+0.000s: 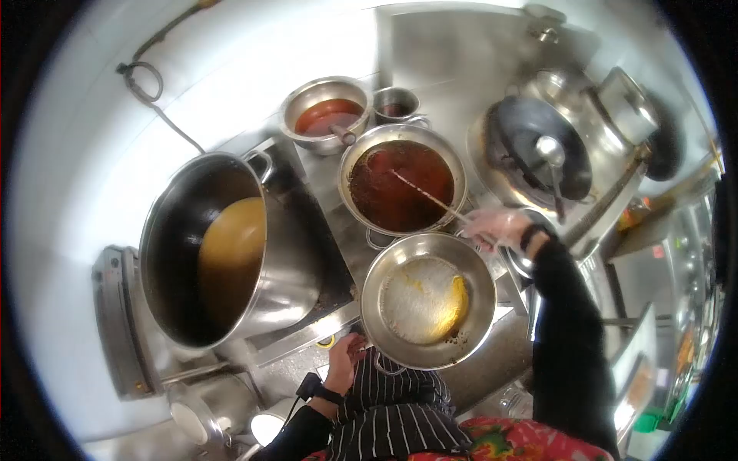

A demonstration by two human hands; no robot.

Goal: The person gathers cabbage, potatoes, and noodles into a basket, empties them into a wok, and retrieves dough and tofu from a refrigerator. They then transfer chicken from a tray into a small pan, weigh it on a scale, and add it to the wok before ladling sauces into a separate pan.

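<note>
My right hand [496,229] is closed around a long thin stick-like utensil [428,197]. Its far end dips into dark red liquid in a wide two-handled pan [344,183]; whatever lies under the surface is hidden. Just below that pan is a shallow steel pan [487,307] with a little yellow oil pooled on its right side. My left hand [344,361] hangs by this pan's lower left rim, fingers loosely bent and apart, holding nothing. The pan's lower loop handle is close by, not gripped.
On the left stands a large deep pot [288,269] of brownish liquid. A bowl [290,127] of reddish liquid and a small steel pot [416,101] are at the back. To the right, a black wok [530,115] holds a ladle [550,150].
</note>
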